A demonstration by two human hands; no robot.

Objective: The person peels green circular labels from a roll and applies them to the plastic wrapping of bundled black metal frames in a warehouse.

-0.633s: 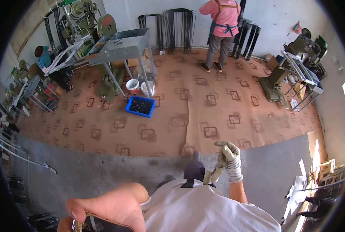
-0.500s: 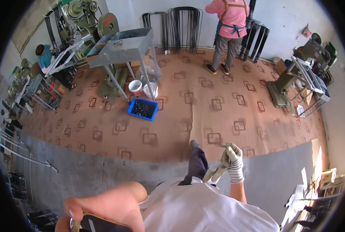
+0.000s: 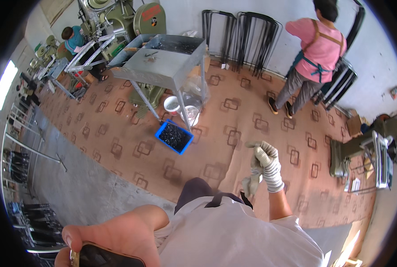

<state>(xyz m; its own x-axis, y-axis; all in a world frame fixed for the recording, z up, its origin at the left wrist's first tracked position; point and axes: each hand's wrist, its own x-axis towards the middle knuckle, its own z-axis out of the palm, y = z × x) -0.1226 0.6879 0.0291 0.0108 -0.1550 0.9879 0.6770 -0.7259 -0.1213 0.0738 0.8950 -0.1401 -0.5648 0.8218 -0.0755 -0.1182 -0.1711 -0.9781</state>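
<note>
Bare, my left hand is close at the lower left, closed around a smartphone with a dark face and gold-coloured edge. A whitish work glove with grey-striped cuff covers my right hand, raised in front of my body with its fingers curled. From that hand hangs a loose glove of the same pale colour; where the fingers pinch it is partly hidden. My light shirt fills the lower middle, and a dark trouser leg shows beyond it.
Ahead stands a grey metal work table, with a blue tray of small dark parts and white buckets by its legs. Another person in pink stands by the wall near black metal frames. Green machines are at left.
My view has turned left and I have stepped forward onto the patterned floor covering. Both hands keep their holds. The person in pink appears nearer and further right.
</note>
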